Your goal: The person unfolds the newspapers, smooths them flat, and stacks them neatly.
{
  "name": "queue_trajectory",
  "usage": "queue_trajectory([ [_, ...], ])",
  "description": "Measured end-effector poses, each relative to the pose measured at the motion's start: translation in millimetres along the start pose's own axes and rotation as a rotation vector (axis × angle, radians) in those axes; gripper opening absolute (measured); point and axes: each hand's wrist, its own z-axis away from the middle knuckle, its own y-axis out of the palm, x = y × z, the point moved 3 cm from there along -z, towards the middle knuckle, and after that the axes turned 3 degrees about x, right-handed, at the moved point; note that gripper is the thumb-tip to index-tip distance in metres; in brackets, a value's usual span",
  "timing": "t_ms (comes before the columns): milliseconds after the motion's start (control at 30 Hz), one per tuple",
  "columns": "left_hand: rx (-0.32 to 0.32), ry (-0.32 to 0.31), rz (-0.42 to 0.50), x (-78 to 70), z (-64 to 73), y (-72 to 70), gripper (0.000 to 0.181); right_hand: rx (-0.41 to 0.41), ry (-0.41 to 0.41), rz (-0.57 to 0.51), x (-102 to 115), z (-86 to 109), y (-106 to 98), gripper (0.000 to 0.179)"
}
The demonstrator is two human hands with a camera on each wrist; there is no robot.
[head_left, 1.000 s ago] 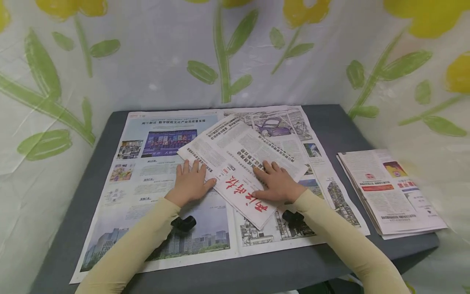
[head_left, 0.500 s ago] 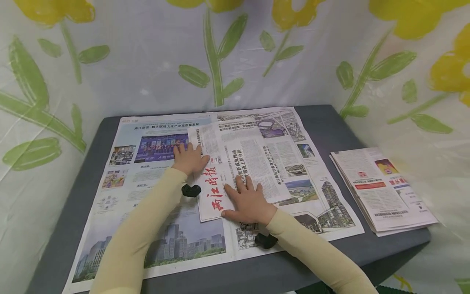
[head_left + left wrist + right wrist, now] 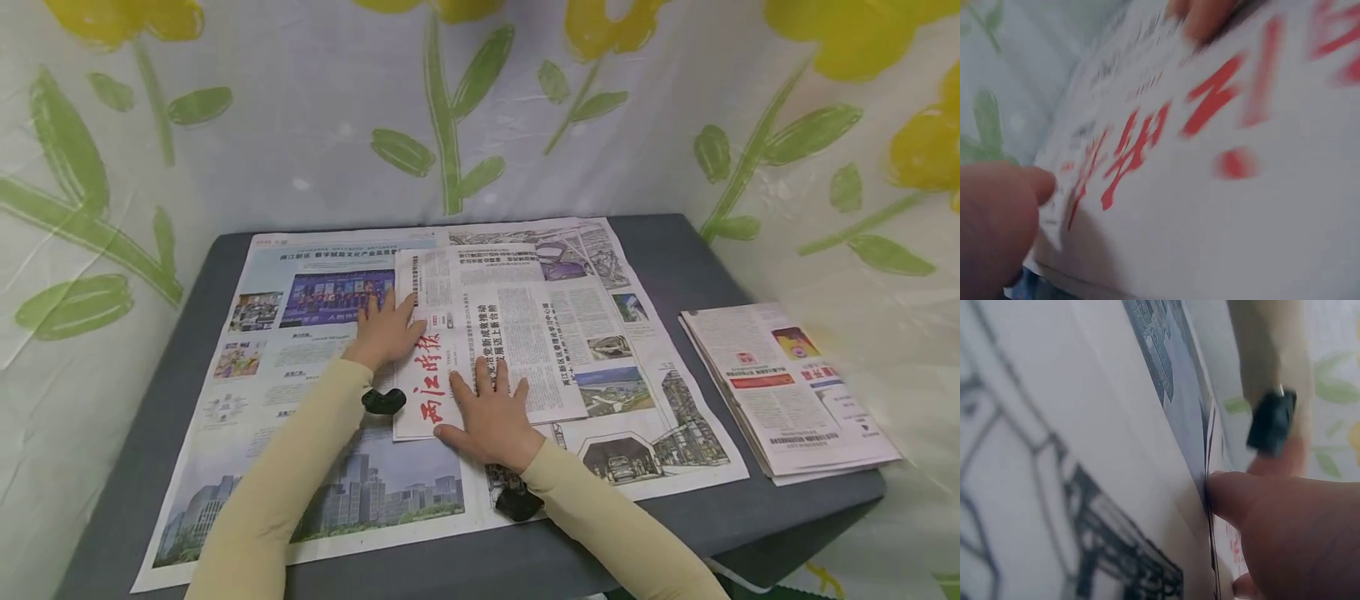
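A folded newspaper (image 3: 517,308) with a large red title lies on a wide spread-out newspaper (image 3: 315,450). My left hand (image 3: 384,332) rests with spread fingers at the folded paper's left edge, its fingertips reaching towards the purple photo. Lower down, my right hand (image 3: 491,417) lies flat with fingers apart on the paper's bottom edge, thumb near the red title. The left wrist view shows the red title (image 3: 1135,150) close up, with part of the left hand (image 3: 997,219) beside it. In the right wrist view the right thumb (image 3: 1229,494) touches the paper's edge.
To the right, a stack of folded newspapers (image 3: 795,400) sits by the side edge of the dark grey table (image 3: 420,567). A flower-printed curtain (image 3: 300,125) encloses the back and sides. Black wrist cameras (image 3: 384,402) hang under both wrists.
The folded newspaper has turned from slanted to nearly square with the sheet below and shifted left. Both hands moved with it; the right went left and towards me, the left slightly away.
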Motion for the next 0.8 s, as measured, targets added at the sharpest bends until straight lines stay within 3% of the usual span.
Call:
queue_trajectory([
  [267,-0.043,0.082,-0.056,4.2,84.1,12.8,0.059,0.008,0.004,-0.01,3,-0.3,1,0.088],
  [400,-0.053,0.106,-0.08,2.2,115.1,23.9,0.055,-0.005,0.019,-0.014,1,-1.0,-2,0.089],
  [567,-0.06,0.099,-0.062,1.4,136.8,39.1,0.054,-0.006,0.019,-0.034,0,-1.9,-1,0.09],
  [800,-0.131,0.109,-0.041,2.6,146.7,45.2,0.052,0.002,0.024,-0.049,3,-1.5,0,0.088],
])
